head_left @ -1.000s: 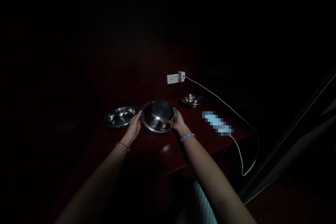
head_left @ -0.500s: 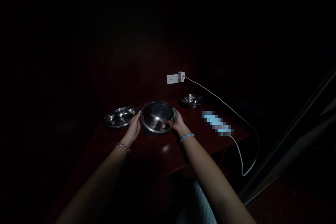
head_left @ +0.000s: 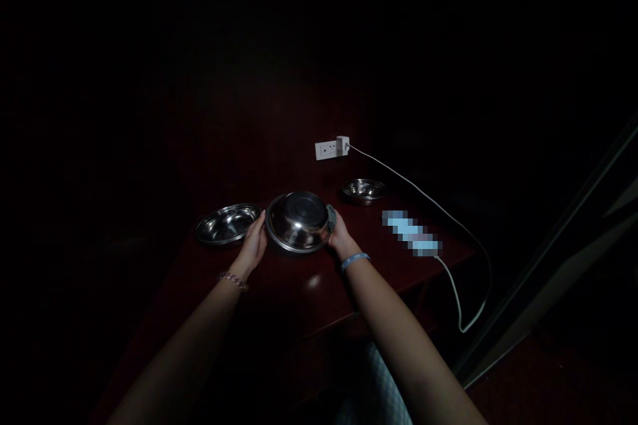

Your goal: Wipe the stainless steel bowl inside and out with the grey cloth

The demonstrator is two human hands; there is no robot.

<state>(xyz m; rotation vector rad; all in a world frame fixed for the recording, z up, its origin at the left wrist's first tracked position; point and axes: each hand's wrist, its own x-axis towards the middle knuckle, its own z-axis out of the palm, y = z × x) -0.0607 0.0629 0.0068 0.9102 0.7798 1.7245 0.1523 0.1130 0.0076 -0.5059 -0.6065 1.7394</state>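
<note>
A steel bowl point(head_left: 298, 220) is tilted with its bottom facing me, just above the dark red table point(head_left: 299, 285). My left hand point(head_left: 254, 243) grips its left rim. My right hand point(head_left: 337, 232) grips its right rim, with what looks like a small grey cloth or pad point(head_left: 331, 216) pressed under the fingers. A shallow steel plate point(head_left: 226, 224) lies on the table just left of my left hand. A smaller steel bowl point(head_left: 364, 190) sits farther back on the right.
The room is very dark. A white wall socket with a charger point(head_left: 331, 147) is behind the table; its white cable point(head_left: 448, 239) runs right and down past a blurred light-blue object point(head_left: 411, 234) near the table's right edge.
The bowl and both hands have hardly moved; the whole view has shifted very slightly.
</note>
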